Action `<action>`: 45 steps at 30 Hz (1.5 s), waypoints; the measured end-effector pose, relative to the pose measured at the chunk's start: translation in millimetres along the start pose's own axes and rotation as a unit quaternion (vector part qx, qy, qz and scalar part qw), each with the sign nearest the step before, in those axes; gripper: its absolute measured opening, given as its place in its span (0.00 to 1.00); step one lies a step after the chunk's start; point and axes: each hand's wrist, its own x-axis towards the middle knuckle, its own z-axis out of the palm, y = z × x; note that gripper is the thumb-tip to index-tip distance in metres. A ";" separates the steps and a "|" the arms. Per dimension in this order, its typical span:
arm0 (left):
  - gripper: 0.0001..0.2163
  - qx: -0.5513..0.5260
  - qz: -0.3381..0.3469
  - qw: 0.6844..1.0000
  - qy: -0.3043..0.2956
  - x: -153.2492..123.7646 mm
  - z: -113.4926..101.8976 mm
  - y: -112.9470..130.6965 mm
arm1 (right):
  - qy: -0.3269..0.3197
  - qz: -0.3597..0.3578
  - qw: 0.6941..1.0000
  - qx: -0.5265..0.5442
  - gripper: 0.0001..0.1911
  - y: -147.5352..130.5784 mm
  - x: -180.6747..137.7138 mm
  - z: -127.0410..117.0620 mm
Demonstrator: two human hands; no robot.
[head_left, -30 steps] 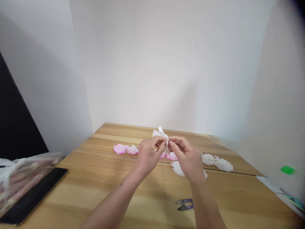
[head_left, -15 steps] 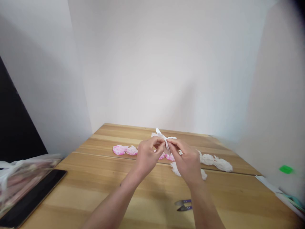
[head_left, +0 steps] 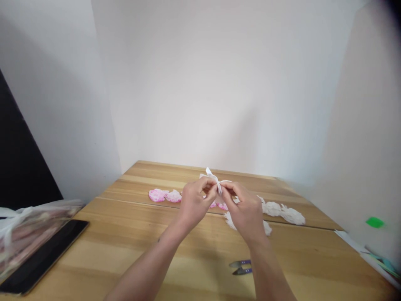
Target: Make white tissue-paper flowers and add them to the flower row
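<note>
Between both hands, above the table, is a piece of white tissue paper, gathered at its middle with its ends sticking out. My left hand pinches it from the left. From the right, the thumb and fingers of my right hand are closed on the same paper, close to the left fingertips. Behind and below lie pink-and-white paper flowers at the left and white paper flowers at the right. My hands partly cover the flowers in the middle.
Thread snips lie by my right forearm, which hides their handle end. A black phone and a clear plastic bag with pinkish contents are at the left edge. White sheets lie along the right edge. Walls border the wooden table.
Both hands hold the paper in nearly the same place. The fingers and the paper's upper end have shifted very slightly.
</note>
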 end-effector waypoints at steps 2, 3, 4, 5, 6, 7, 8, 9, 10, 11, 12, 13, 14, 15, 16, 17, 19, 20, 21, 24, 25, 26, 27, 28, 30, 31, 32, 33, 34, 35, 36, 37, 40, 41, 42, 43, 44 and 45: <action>0.05 -0.013 -0.005 1.000 0.002 0.6 -0.2 -0.7 | 0.000 0.008 1.000 0.008 0.09 -0.7 0.4 -0.1; 0.05 -0.020 -0.008 1.000 0.003 0.8 -0.4 -1.2 | 0.000 0.012 1.000 0.011 0.09 -1.1 0.6 -0.2; 0.04 -0.028 -0.011 1.000 0.003 1.0 -0.5 -1.9 | 0.002 0.017 1.000 0.013 0.09 -1.5 0.7 -0.4; 0.04 -0.035 -0.014 0.999 0.003 1.2 -0.7 -2.5 | 0.005 0.020 1.000 0.013 0.09 -1.9 0.8 -0.5; 0.04 -0.041 -0.017 0.999 0.003 1.3 -0.9 -3.0 | 0.006 0.023 1.000 0.013 0.09 -2.2 0.9 -0.5; 0.04 -0.046 -0.020 0.999 0.002 1.5 -1.1 -3.3 | 0.008 0.023 1.000 0.013 0.09 -2.5 0.9 -0.5; 0.04 -0.050 -0.022 0.998 0.002 1.8 -1.3 -3.5 | 0.010 0.021 1.000 0.013 0.08 -2.6 0.9 -0.4; 0.04 -0.053 -0.024 0.998 0.000 2.0 -1.5 -3.6 | 0.012 0.018 1.000 0.013 0.08 -2.5 1.0 -0.2; 0.04 -0.055 -0.023 0.998 -0.002 2.3 -1.7 -3.6 | 0.014 0.014 1.000 0.012 0.08 -2.2 1.0 -0.1; 0.04 -0.058 -0.022 0.998 -0.006 2.4 -1.8 -3.7 | 0.015 0.009 1.000 0.009 0.08 -1.8 1.1 0.0; 0.05 -0.059 -0.019 0.998 -0.011 2.5 -1.9 -3.8 | 0.017 0.003 1.000 0.004 0.08 -1.1 1.1 0.2; 0.05 -0.058 -0.016 0.998 -0.015 2.5 -1.9 -4.0 | 0.017 -0.003 1.000 -0.002 0.08 -0.3 1.1 0.3; 0.05 -0.052 -0.011 0.998 -0.016 2.3 -1.9 -4.2 | 0.016 -0.011 1.000 -0.008 0.08 0.5 1.0 0.4; 0.05 -0.039 -0.003 0.999 -0.013 2.0 -1.7 -4.6 | 0.014 -0.019 1.000 -0.014 0.08 1.4 0.6 0.5; 0.05 -0.018 0.007 1.000 -0.008 1.5 -1.4 -5.0 | 0.012 -0.026 0.999 -0.021 0.08 2.2 0.2 0.6; 0.05 0.008 0.018 1.000 0.000 1.0 -1.0 -5.4 | 0.011 -0.031 0.999 -0.026 0.09 2.9 -0.4 0.8; 0.05 0.063 0.041 0.997 0.016 -0.4 0.1 -6.1 | 0.013 -0.033 0.999 -0.034 0.08 3.4 -1.8 1.1; 0.06 0.085 0.051 0.995 0.022 -1.1 0.7 -6.4 | 0.014 -0.030 0.999 -0.036 0.08 3.3 -2.4 1.3; 0.06 0.100 0.057 0.993 0.026 -1.8 1.3 -6.7 | 0.014 -0.027 0.999 -0.036 0.08 3.0 -2.8 1.4; 0.06 0.117 0.070 0.990 0.033 -2.9 3.0 -7.3 | 0.015 -0.025 0.999 -0.027 0.07 2.0 -2.8 2.2; 0.06 0.119 0.070 0.990 0.034 -3.0 3.3 -7.4 | 0.017 -0.026 0.999 -0.026 0.07 1.8 -2.6 2.5; 0.06 0.120 0.069 0.990 0.036 -2.9 3.6 -7.5 | 0.019 -0.027 0.999 -0.025 0.07 1.8 -2.4 2.9; 0.06 0.118 0.067 0.990 0.036 -2.7 3.7 -7.4 | 0.021 -0.027 0.999 -0.026 0.06 1.9 -2.3 3.2; 0.06 0.113 0.064 0.991 0.036 -2.5 3.7 -7.3 | 0.022 -0.026 0.999 -0.026 0.06 2.1 -2.3 3.4; 0.06 0.094 0.058 0.993 0.032 -1.9 3.3 -6.8 | 0.023 -0.020 0.999 -0.025 0.06 2.2 -2.7 3.5; 0.06 0.083 0.054 0.995 0.030 -1.7 3.0 -6.5 | 0.023 -0.016 0.999 -0.023 0.06 2.2 -2.9 3.4; 0.06 0.075 0.052 0.995 0.027 -1.5 2.6 -6.2 | 0.024 -0.013 0.999 -0.021 0.06 2.0 -3.2 3.3; 0.06 0.069 0.050 0.996 0.027 -1.4 2.3 -6.0 | 0.024 -0.012 0.999 -0.020 0.06 1.8 -3.4 3.2; 0.06 0.066 0.049 0.996 0.025 -1.2 1.9 -5.8 | 0.025 -0.011 0.999 -0.021 0.07 1.6 -3.4 3.1; 0.06 0.064 0.048 0.996 0.024 -1.1 1.5 -5.7 | 0.026 -0.011 0.999 -0.023 0.07 1.4 -3.3 3.1; 0.06 0.063 0.047 0.997 0.024 -0.9 1.2 -5.7 | 0.027 -0.012 0.999 -0.024 0.07 1.3 -3.2 3.2; 0.06 0.062 0.047 0.997 0.024 -0.8 0.8 -5.9 | 0.027 -0.014 0.999 -0.024 0.07 1.3 -3.0 3.2; 0.06 0.063 0.053 0.996 0.025 -0.9 0.0 -7.2 | 0.022 -0.020 0.999 -0.020 0.08 1.6 -2.3 3.4; 0.06 0.067 0.057 0.996 0.027 -1.1 -0.1 -7.7 | 0.019 -0.022 0.999 -0.018 0.08 1.8 -2.2 3.3; 0.06 0.074 0.061 0.995 0.028 -1.3 0.0 -8.2 | 0.017 -0.022 0.999 -0.017 0.08 2.0 -2.1 3.3; 0.06 0.083 0.064 0.994 0.030 -1.6 0.2 -8.6 | 0.014 -0.023 0.999 -0.018 0.09 2.1 -2.1 3.2; 0.06 0.093 0.066 0.993 0.032 -1.9 0.6 -8.9 | 0.012 -0.023 0.999 -0.020 0.09 2.2 -2.1 3.1; 0.07 0.104 0.068 0.992 0.033 -2.2 1.0 -9.1 | 0.012 -0.022 0.999 -0.023 0.09 2.1 -2.2 3.0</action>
